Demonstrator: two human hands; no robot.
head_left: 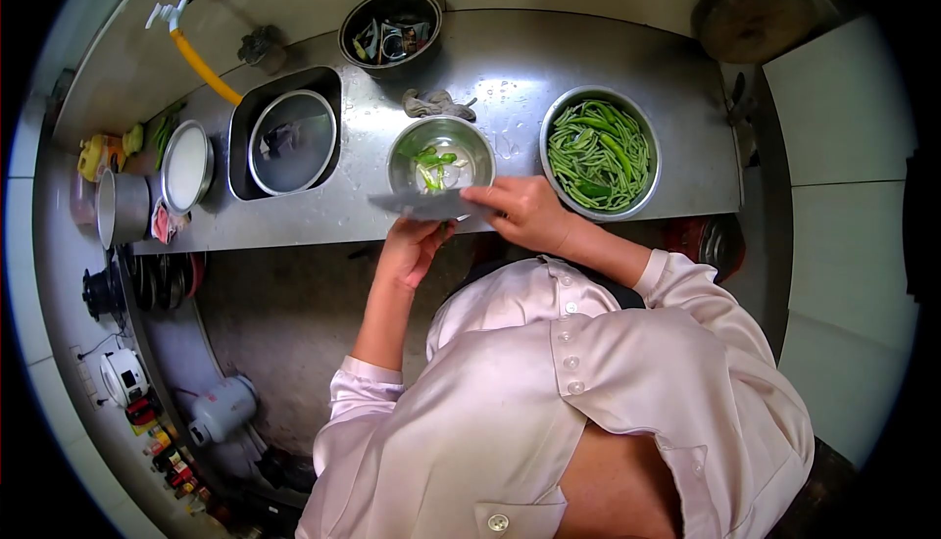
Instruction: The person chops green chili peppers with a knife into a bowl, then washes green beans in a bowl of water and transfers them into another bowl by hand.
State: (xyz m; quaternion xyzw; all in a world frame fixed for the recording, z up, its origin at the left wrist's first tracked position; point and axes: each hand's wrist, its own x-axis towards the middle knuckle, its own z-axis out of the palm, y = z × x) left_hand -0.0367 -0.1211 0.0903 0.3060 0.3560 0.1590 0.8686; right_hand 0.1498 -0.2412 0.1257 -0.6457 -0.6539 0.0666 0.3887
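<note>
My right hand [529, 212] is closed around the handle of a kitchen knife [420, 206]. Its broad grey blade points left and lies across the near rim of a small metal bowl [394, 159]. Inside that bowl are a few cut pieces of green pepper or bean [429, 158]. Just under the blade is my left hand [417, 248], its fingers curled; the blade hides whatever they hold. Right of my hands stands a larger metal bowl [654, 178] full of cut green beans [596, 152], with some whole green peppers on top.
A sink [238, 152] on the left holds a metal basin [257, 169] of water. Behind the small bowl lie a crumpled grey cloth [437, 105] and a dark pot [392, 67]. Several pots stand left of the sink. A round wooden board [753, 16] leans at the back right.
</note>
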